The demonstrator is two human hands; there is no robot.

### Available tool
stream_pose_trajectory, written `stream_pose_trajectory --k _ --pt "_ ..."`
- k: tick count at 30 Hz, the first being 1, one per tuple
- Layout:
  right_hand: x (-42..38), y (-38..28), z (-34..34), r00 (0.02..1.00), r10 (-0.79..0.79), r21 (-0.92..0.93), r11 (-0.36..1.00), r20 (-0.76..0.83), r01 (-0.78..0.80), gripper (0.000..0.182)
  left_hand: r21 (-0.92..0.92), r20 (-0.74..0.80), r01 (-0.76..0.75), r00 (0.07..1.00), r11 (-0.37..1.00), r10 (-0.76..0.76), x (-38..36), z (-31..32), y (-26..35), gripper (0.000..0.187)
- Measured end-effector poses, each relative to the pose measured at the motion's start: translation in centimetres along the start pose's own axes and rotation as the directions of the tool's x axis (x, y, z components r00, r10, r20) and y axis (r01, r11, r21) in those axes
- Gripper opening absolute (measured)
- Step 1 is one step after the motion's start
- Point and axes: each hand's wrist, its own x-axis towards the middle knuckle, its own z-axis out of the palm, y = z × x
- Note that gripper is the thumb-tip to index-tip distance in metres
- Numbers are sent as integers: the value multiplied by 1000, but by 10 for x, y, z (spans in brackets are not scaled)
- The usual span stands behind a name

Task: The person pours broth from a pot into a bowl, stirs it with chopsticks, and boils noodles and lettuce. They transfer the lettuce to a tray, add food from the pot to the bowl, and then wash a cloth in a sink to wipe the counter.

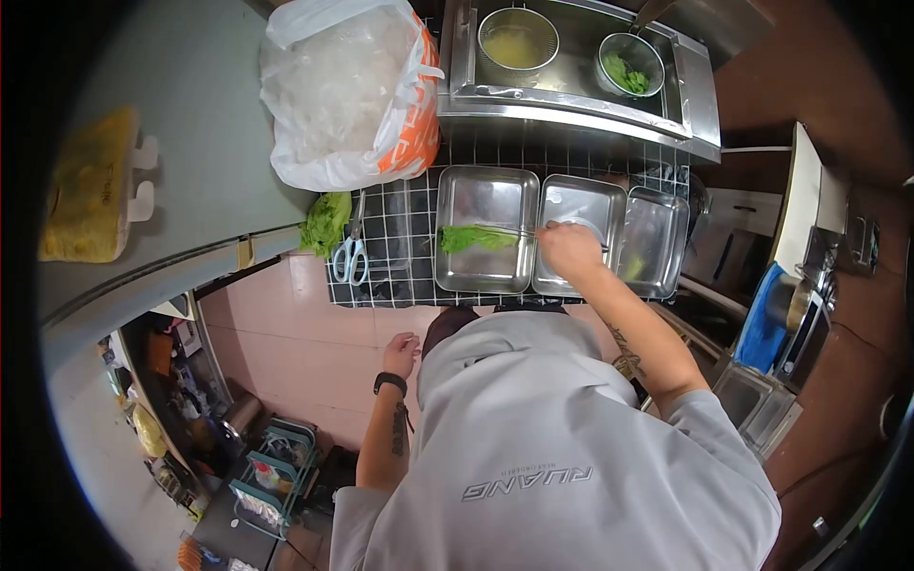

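My right hand (569,249) is closed round a thin metal utensil (506,231), likely tongs or chopsticks, which reaches left over the trays. At its far end green leaves (468,238) lie over the left metal tray (487,195). Beneath my right hand is the middle metal tray (583,195); the right metal tray (657,228) has a faint green patch at its bottom. My left hand (402,354) hangs beside my body below the table edge, fingers slightly bent and apart, holding nothing. Blue-handled scissors (350,259) rest left of the trays, beside a lettuce piece (327,224).
A large plastic bag (352,95) stands at the upper left. Behind the trays is a metal cooker (581,119) with two strainers, one with yellowish contents (516,46), one with greens (628,71). A teal rack (276,476) stands at the lower left.
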Motion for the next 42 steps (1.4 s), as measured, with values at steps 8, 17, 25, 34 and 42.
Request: stream_pose_trajectory --k 8,17,25,34,42 --pt "-75 11 -64 989 113 161 982 -97 -97 11 17 40 3 999 1000 -4 25 -18 -5 24" --pt "-173 41 -78 944 298 117 952 -143 -283 12 136 106 -51 994 989 36 51 -20 28 26" --pt "-156 95 -13 943 332 0 943 -10 -332 13 191 106 -68 993 979 48 46 -23 53 26" --pt "-145 95 -11 911 409 -4 912 -52 -409 16 186 72 -30 997 982 16 30 -15 43 27" --pt "-157 102 2 904 427 34 904 -38 -425 15 178 96 -7 995 984 -10 21 -7 42 23"
